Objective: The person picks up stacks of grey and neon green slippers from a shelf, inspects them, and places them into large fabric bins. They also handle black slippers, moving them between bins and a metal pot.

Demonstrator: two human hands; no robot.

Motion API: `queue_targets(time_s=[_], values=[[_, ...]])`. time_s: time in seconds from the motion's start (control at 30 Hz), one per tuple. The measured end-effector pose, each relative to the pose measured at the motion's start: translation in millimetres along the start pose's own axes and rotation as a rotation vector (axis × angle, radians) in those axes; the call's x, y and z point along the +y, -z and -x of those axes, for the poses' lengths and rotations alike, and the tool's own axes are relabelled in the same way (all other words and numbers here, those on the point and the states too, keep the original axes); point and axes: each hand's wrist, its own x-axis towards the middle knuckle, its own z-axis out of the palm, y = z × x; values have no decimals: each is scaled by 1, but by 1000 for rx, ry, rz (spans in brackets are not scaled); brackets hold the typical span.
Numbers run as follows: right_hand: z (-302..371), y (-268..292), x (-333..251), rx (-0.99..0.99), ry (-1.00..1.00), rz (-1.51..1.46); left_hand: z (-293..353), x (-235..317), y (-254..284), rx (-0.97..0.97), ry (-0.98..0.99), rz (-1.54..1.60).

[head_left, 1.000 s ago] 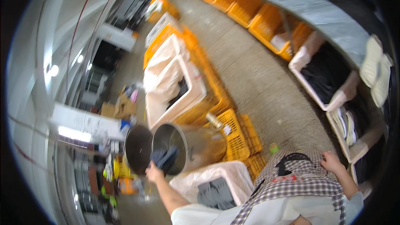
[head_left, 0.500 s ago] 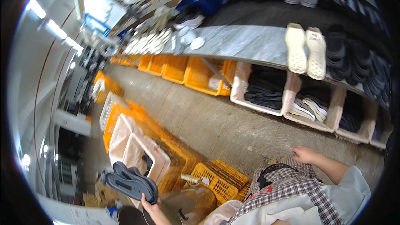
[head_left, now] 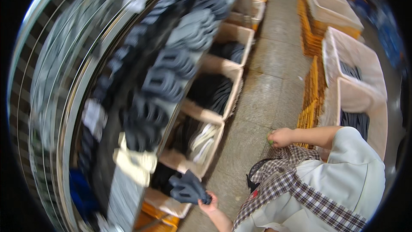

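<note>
My left hand [head_left: 209, 202] is closed on the heel end of dark grey shoe soles [head_left: 187, 187], apparently a pair. They hang in front of the lined crates beside the bench. On the bench edge just past them lies a pair of cream soles [head_left: 135, 163]. My right hand [head_left: 281, 137] is curled loosely above the aisle floor, in front of my checked apron [head_left: 274, 184], and nothing shows in its fingers. Rows of black soles [head_left: 143, 122] and grey soles [head_left: 193, 30] lie further along the bench.
Along the left runs the bench [head_left: 124, 202], with pink-lined crates [head_left: 238, 81] of soles beneath it. Lined crates [head_left: 332, 56] and stacked orange crates [head_left: 311, 99] stand on the right. A concrete aisle [head_left: 262, 90] lies between.
My view has swung round, so the bench is now on the left instead of ahead. My left hand, still holding the dark soles, is now beside the bench rather than over the crates.
</note>
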Motion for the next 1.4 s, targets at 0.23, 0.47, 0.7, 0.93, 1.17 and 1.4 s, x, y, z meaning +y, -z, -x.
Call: queue_targets(time_s=[0.23,0.47,0.7,0.93,1.17,1.4], values=[[99,16,112,218,-476,-422,-103,-304,-155,32,415,-517],[193,43,229,635,-806,-847,-137,-624,-226,-115,608,-950],[166,105,348,730,-825,-920,-177,-838,-286,-41,922,-1060],[101,249,540,734,-724,-752,-285,-1046,-357,-28,1069,-1102],[101,369,701,825,-862,-867,-374,-1261,-425,26,978,-1204],[86,393,903,951,-1087,-1069,-499,-1487,-461,53,1038,-1165]])
